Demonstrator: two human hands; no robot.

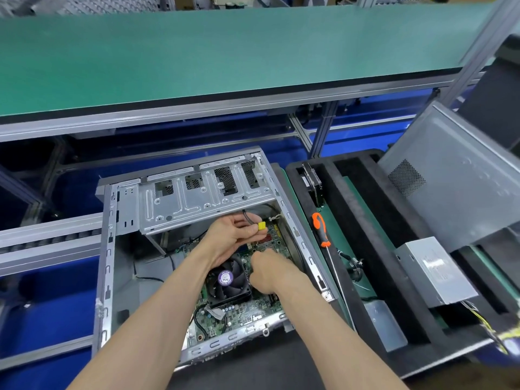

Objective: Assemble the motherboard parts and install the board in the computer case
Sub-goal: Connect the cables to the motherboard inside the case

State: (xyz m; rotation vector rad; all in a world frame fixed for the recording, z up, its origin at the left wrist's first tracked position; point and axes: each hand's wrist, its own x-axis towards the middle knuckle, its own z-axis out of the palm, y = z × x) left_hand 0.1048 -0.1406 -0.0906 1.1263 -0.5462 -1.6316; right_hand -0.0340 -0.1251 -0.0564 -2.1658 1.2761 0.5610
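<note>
Inside the case (107, 249), the left hand (228, 237) pinches a yellow plug (262, 226) on its cable; the right hand (267, 273), fingers curled and hidden, presses the board (247, 311) beside the fan (228, 282). Rightward lie a screwdriver (320, 229), tray (363, 220) and power supply (436, 271).

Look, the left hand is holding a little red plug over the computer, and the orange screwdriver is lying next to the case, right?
Nearly. The head view shows the plug pinched by the left hand is yellow, not red. The rest holds: the hand holds it over the computer case, and the orange screwdriver lies beside the case.
</note>
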